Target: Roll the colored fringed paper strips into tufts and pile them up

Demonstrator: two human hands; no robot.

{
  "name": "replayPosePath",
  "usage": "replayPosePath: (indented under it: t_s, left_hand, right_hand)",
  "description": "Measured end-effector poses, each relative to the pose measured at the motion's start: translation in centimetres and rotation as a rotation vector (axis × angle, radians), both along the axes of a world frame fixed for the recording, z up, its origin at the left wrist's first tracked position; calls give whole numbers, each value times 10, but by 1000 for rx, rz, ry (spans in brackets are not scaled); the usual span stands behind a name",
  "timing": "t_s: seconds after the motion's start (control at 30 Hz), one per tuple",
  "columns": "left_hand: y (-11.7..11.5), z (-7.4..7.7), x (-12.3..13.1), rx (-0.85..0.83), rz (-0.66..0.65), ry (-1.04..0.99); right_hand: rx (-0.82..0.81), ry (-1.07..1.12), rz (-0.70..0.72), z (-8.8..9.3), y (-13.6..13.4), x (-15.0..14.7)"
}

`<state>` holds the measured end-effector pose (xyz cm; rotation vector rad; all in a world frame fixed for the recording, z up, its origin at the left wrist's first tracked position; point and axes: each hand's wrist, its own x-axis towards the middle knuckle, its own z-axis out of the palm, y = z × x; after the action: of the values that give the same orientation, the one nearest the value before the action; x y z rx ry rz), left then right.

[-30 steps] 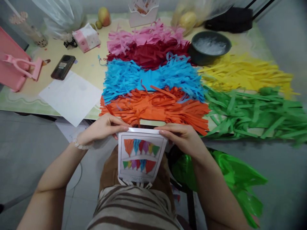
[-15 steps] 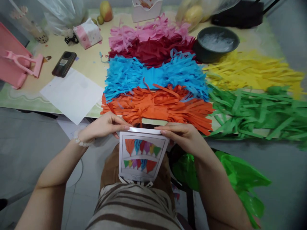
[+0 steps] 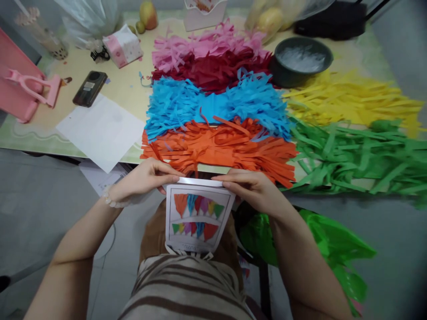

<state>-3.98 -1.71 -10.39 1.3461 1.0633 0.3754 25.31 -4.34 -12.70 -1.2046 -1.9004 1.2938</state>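
Note:
A white printed sheet (image 3: 200,218) with pictures of colourful tassel garlands hangs in front of my lap, its top edge folded into a narrow strip. My left hand (image 3: 150,175) pinches the left end of that fold between thumb and fingers. At the right end, my right hand (image 3: 251,186) pinches the same fold. Just beyond the hands lies orange fringed paper (image 3: 213,151) at the table's front edge. Behind it come blue (image 3: 213,106), dark red (image 3: 216,69) and pink fringed paper (image 3: 213,42). Yellow (image 3: 356,100) and green fringed paper (image 3: 360,151) lie to the right.
On the table (image 3: 33,133) are a blank white sheet (image 3: 102,133), a dark phone (image 3: 90,89), a pink stand (image 3: 30,84), a tissue pack (image 3: 122,46) and a dark bowl (image 3: 302,62) holding clear material. A green plastic bag (image 3: 333,240) hangs below at right.
Both hands keep their pinch on the sheet's folded top edge. The right fingers have slid slightly left along it; the sheet stays in nearly the same place.

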Motion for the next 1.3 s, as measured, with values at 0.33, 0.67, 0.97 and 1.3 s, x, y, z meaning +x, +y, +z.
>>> replayPosePath:
  t_s: [0.33,0.67,0.97,1.3]
  left_hand:
    - [-4,2,2,64,-6,9]
    - [3,2,8,365,-180,116]
    - [1,2,11,455,-221,99]
    - [-1,-2,11,444,-171,111]
  right_hand:
    - [16,-3,96,2,5,5]
    - [12,-47,86,5,12,-5]
    - [73,-61,112,1,9,-4]
    - [125,-55,81,-6,8,-5]
